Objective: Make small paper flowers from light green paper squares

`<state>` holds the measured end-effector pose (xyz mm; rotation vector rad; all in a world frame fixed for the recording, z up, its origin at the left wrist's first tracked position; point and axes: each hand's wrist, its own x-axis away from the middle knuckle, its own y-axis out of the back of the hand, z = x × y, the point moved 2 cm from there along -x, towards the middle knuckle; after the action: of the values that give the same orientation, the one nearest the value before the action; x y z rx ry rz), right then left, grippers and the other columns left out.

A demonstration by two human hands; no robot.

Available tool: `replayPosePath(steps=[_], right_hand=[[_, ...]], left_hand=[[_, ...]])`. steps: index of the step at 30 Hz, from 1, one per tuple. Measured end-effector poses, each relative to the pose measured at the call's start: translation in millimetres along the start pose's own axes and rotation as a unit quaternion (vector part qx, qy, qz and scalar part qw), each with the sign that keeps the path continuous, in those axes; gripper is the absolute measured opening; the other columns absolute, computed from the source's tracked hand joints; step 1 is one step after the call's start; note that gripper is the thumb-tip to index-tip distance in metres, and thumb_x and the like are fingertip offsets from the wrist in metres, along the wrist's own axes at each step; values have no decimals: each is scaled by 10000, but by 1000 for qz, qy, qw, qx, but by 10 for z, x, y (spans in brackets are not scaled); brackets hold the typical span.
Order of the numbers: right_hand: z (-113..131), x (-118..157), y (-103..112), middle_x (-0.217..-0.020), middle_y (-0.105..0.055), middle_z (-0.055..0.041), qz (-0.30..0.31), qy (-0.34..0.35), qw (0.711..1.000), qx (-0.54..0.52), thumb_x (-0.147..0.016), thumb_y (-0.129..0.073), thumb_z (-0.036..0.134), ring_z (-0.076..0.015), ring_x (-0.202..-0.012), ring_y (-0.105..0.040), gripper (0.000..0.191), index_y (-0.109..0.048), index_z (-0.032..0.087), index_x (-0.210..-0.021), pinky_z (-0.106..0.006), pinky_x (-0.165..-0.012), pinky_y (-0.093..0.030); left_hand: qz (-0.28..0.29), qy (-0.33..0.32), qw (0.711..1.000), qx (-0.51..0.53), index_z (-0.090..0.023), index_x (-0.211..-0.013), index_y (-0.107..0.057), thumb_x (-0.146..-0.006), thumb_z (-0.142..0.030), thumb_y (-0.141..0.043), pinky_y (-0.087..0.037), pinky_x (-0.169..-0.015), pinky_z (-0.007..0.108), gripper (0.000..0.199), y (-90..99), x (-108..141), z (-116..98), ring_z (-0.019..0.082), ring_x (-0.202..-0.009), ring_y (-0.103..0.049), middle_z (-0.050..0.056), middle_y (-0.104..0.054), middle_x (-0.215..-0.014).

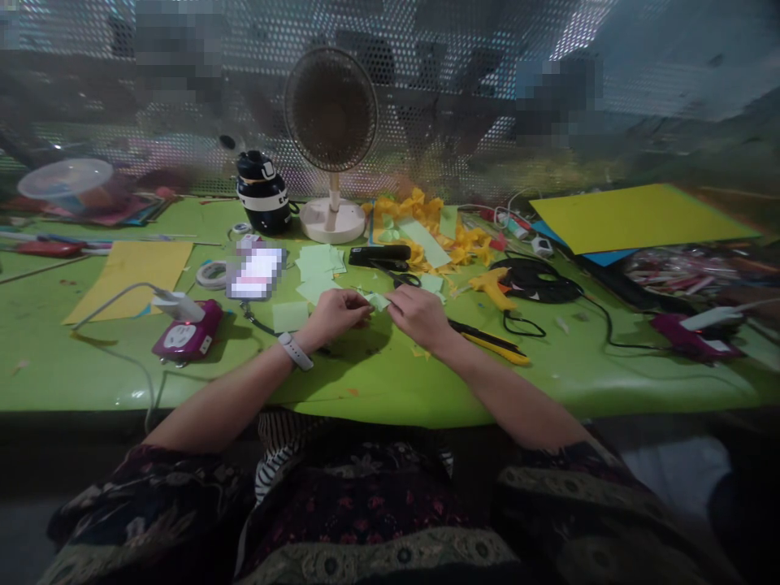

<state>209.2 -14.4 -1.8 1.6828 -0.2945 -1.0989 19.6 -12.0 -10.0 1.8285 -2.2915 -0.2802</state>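
Between my two hands is a small light green paper piece (379, 301), over the middle of the green table. My left hand (339, 315), with a pale watch on its wrist, has its fingers bent together at the left of the piece; whether they grip anything is too small to tell. My right hand (418, 315) closes its fingertips on the piece's right side. Light green paper squares (320, 264) lie just beyond my left hand. Black scissors (405, 279) and a black stapler (379, 255) rest beyond my hands.
A white fan (333, 219) and dark bottle (264, 199) stand at the back. Yellow paper pieces (420, 213) are heaped nearby. A yellow glue gun (492, 286) and yellow cutter (493, 345) lie right. A lit phone (257, 272) and purple adapter (190, 333) lie left.
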Motion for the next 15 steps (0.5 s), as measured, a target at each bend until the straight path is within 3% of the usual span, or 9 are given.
replayPosePath(steps=[15], right_hand=[[4, 8, 0, -861, -743, -93, -18, 6, 1000, 5, -937, -550, 126, -179, -729, -626, 218, -764, 130, -974, -287, -642, -416]], left_hand=[[3, 8, 1000, 5, -117, -803, -744, -828, -211, -749, -598, -605, 235, 97, -15, 0, 5, 126, -587, -708, 62, -762, -732]])
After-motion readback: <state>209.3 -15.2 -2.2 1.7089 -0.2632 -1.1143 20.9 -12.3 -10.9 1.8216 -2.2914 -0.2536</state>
